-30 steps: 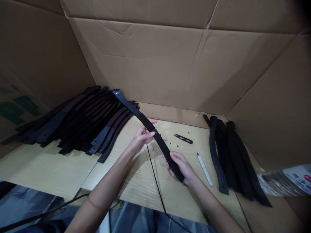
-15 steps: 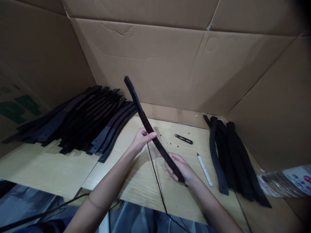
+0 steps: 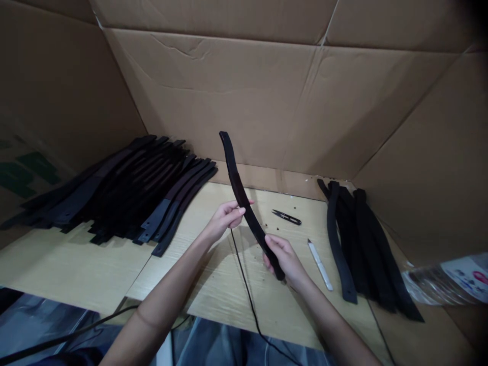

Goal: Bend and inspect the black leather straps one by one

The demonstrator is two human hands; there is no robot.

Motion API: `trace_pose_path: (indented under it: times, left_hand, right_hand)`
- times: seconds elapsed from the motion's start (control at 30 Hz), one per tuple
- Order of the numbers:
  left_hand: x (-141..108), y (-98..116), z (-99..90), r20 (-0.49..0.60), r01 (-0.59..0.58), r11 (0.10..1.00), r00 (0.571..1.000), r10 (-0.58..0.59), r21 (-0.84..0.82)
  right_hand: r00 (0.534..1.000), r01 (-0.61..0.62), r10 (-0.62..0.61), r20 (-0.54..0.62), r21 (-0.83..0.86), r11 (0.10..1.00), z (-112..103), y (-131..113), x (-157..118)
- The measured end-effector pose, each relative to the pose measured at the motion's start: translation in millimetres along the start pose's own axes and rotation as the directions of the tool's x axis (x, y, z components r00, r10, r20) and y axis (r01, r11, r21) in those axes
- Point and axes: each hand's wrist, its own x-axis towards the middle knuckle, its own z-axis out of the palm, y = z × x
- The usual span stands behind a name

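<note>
A long, curved black strap (image 3: 239, 189) is held above the table between both hands, slanting from upper left to lower right. My left hand (image 3: 225, 219) pinches it near its middle, thumb on top. Around its lower end my right hand (image 3: 285, 258) is closed, the thumb lying along it. A thin dark cord (image 3: 244, 282) hangs below my left hand and runs down past the table edge. Just right of the strap lie black thread snips (image 3: 286, 217) and a white pen-like tool (image 3: 320, 265) with a dark tip.
A large pile of similar black straps (image 3: 125, 188) covers the left of the table (image 3: 206, 300). Several more straps (image 3: 353, 244) lie at the right, beside a clear plastic bottle (image 3: 446, 283). Cardboard walls (image 3: 229, 76) enclose the back and sides. Small dark scraps dot the tabletop.
The strap has turned in my hands: its upper end has swung right and its face shows differently. My right hand's grip has shifted slightly, with the thumb now on top.
</note>
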Motion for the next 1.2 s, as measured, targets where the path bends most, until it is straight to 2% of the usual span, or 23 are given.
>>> trace_pose_path:
  times: [0.13,0.3,0.53,0.6,0.73,0.8,1.0,1.2]
  left_hand:
    - [-0.6,-7.3,-0.3,-0.021,-0.019,0.999,1.000,0.018,-0.045]
    - [-0.4,-11.4,5.6,-0.093,-0.042,0.996,0.995,0.035,-0.075]
    - [-1.3,-2.9,7.8,-0.208,-0.064,0.997,0.976,0.070,0.038]
    - [-1.8,-0.5,7.3,-0.179,-0.048,0.999,0.983,0.050,0.011]
    - [-2.7,1.2,4.8,-0.036,-0.004,0.988,0.999,-0.001,-0.156]
    - [-3.0,0.1,3.5,-0.005,-0.003,0.981,1.000,0.002,-0.192]
    - [-2.0,-5.6,2.4,-0.075,-0.029,0.995,0.997,0.022,-0.094]
    - [0.3,-5.2,3.8,-0.210,-0.069,0.997,0.975,0.077,0.045]
  right_hand:
    - [0.996,-0.058,0.054,0.071,0.064,0.996,0.4,1.1,0.1]
    - [0.989,-0.017,0.001,0.145,0.113,0.993,4.6,5.6,2.8]
    - [0.993,0.005,-0.018,0.112,0.115,0.993,7.3,4.2,1.0]
    - [0.992,-0.002,-0.015,0.127,0.134,0.991,6.5,4.1,0.9]
    - [0.989,-0.038,0.011,0.148,0.186,0.982,5.0,5.0,0.4]
    - [0.988,-0.066,0.033,0.154,0.214,0.975,4.5,6.3,-0.3]
    - [0.982,-0.139,0.106,0.154,0.224,0.965,3.4,8.7,-1.4]
    - [0.983,-0.019,-0.021,0.184,0.213,0.977,1.4,2.5,1.1]
